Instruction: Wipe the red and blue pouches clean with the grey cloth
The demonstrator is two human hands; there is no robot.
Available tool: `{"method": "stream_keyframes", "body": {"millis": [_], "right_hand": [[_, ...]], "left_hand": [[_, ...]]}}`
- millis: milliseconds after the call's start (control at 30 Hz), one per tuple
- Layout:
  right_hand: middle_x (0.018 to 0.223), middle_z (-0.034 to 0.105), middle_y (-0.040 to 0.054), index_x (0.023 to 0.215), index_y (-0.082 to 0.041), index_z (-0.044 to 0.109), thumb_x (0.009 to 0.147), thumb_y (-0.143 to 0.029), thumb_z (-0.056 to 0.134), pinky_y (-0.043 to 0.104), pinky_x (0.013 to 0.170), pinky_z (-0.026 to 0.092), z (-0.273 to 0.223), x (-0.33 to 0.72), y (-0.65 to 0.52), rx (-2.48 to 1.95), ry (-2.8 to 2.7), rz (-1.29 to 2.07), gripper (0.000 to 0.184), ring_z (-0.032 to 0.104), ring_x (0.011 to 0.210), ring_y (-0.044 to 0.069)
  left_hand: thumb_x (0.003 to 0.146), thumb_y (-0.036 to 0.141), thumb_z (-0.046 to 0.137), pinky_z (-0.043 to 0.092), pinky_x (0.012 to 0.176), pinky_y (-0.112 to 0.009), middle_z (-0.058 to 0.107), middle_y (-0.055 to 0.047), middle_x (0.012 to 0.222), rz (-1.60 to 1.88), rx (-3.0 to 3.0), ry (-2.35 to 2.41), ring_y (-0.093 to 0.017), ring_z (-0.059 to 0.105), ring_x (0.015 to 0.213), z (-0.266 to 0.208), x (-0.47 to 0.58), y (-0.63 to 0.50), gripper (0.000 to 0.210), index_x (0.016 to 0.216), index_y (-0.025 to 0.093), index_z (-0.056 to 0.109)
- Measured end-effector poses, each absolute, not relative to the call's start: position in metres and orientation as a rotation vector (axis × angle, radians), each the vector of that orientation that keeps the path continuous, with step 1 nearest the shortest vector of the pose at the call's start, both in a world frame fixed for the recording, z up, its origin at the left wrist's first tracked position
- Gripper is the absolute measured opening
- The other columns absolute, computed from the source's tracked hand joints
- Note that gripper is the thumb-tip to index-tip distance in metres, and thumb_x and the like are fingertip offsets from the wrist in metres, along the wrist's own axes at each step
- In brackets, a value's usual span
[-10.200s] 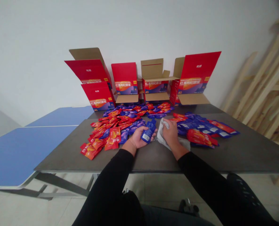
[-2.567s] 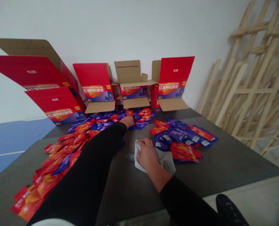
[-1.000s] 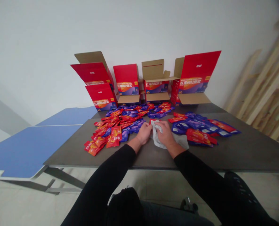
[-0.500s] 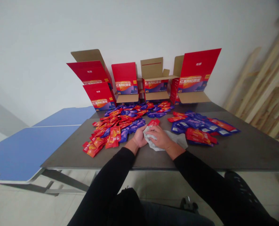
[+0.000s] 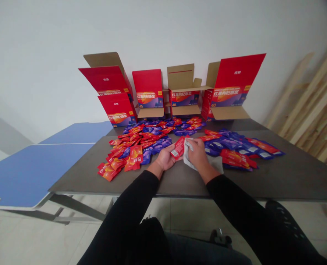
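Observation:
My left hand (image 5: 165, 159) holds a red sachet (image 5: 178, 148), its printed face with a white label patch turned up. Bunched in my right hand (image 5: 198, 154) is a pale grey cloth (image 5: 188, 156), which touches the sachet's right end. Part of the cloth trails over the table below my right wrist. To the left lies a heap of red sachets (image 5: 134, 157) mixed with purple ones (image 5: 160, 144). On the right is another pile of purple sachets (image 5: 229, 141), with several red sachets (image 5: 238, 159) at its near side.
Open red cartons (image 5: 148, 88) with raised flaps stand along the back of the dark table (image 5: 287, 176), against the wall. A blue table-tennis table (image 5: 42, 173) adjoins on the left. Wooden slats (image 5: 315, 106) lean at the right.
My right hand has slid right with the cloth, uncovering the red sachet in my left hand. The cloth is now more bunched. The camera view has shifted slightly.

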State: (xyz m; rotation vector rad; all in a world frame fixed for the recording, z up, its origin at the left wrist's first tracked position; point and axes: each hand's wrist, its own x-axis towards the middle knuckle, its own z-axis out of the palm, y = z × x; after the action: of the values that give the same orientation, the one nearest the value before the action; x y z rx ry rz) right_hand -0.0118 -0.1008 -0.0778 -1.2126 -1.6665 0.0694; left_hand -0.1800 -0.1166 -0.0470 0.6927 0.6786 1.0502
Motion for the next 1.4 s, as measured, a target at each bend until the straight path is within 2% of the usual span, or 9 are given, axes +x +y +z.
{"method": "stream_keyframes", "body": {"millis": [100,367,567,733,933,1167,1267,1400], "right_hand": [[0.115,0.056,0.0144,0.126,-0.017,0.070,0.085,-0.013,0.049,0.046,0.105,0.049,-0.081,-0.009,-0.095,-1.245,-1.596,0.093,0.046,0.056,0.112,0.028],[0.112,0.055,0.0139,0.123,-0.016,0.070,0.087,-0.017,0.050,0.048,0.105,0.050,-0.078,-0.006,-0.090,-1.264,-1.430,0.080,0.041,0.058,0.108,0.027],[0.116,0.057,0.0103,0.130,-0.026,0.067,0.085,-0.011,0.056,0.047,0.100,0.054,-0.074,-0.021,-0.112,-0.810,-1.874,0.073,0.049,0.059,0.109,0.026],[0.114,0.062,0.0089,0.125,-0.027,0.070,0.079,-0.004,0.058,0.047,0.096,0.055,-0.074,-0.030,-0.119,-0.596,-2.160,0.039,0.054,0.059,0.107,0.027],[0.116,0.063,0.0089,0.124,-0.026,0.070,0.075,0.001,0.055,0.047,0.099,0.053,-0.074,-0.028,-0.117,-0.795,-2.048,0.010,0.058,0.057,0.108,0.027],[0.115,0.059,0.0118,0.123,-0.023,0.070,0.082,-0.008,0.055,0.050,0.103,0.051,-0.077,-0.020,-0.106,-1.046,-1.739,-0.006,0.046,0.056,0.110,0.029],[0.115,0.057,0.0137,0.124,-0.019,0.070,0.084,-0.012,0.054,0.051,0.105,0.050,-0.078,-0.016,-0.101,-1.096,-1.635,0.033,0.043,0.057,0.111,0.030],[0.115,0.055,0.0139,0.125,-0.017,0.069,0.086,-0.015,0.053,0.049,0.106,0.049,-0.079,-0.013,-0.096,-1.135,-1.554,0.055,0.042,0.056,0.112,0.028]], "left_hand": [[0.096,0.028,0.050,0.058,0.091,-0.047,0.074,-0.013,0.112,1.034,0.674,0.685,-0.025,0.073,0.099,-0.045,-0.184,-0.116,0.039,0.132,0.018,0.062],[0.098,0.028,0.049,0.060,0.086,-0.040,0.074,-0.013,0.115,1.072,0.607,0.685,-0.024,0.072,0.099,-0.039,-0.189,-0.115,0.041,0.136,0.017,0.060],[0.096,0.029,0.048,0.057,0.090,-0.041,0.075,-0.015,0.105,1.068,0.496,0.532,-0.027,0.073,0.095,-0.037,-0.183,-0.114,0.040,0.125,0.009,0.066],[0.091,0.028,0.053,0.055,0.089,-0.040,0.076,-0.014,0.100,1.012,0.475,0.527,-0.028,0.073,0.091,-0.035,-0.179,-0.119,0.038,0.120,0.009,0.069],[0.091,0.026,0.055,0.054,0.090,-0.039,0.077,-0.012,0.099,1.039,0.558,0.498,-0.027,0.073,0.092,-0.040,-0.175,-0.120,0.038,0.122,0.010,0.069],[0.090,0.022,0.054,0.054,0.090,-0.036,0.077,-0.012,0.105,1.062,0.722,0.488,-0.026,0.073,0.098,-0.048,-0.173,-0.118,0.042,0.129,0.012,0.068],[0.090,0.023,0.054,0.056,0.084,-0.034,0.076,-0.012,0.110,1.038,0.774,0.486,-0.026,0.073,0.100,-0.049,-0.175,-0.118,0.046,0.134,0.014,0.066],[0.089,0.023,0.055,0.055,0.068,-0.028,0.075,-0.014,0.116,1.004,0.793,0.533,-0.025,0.073,0.097,-0.049,-0.179,-0.117,0.053,0.140,0.014,0.062]]}}
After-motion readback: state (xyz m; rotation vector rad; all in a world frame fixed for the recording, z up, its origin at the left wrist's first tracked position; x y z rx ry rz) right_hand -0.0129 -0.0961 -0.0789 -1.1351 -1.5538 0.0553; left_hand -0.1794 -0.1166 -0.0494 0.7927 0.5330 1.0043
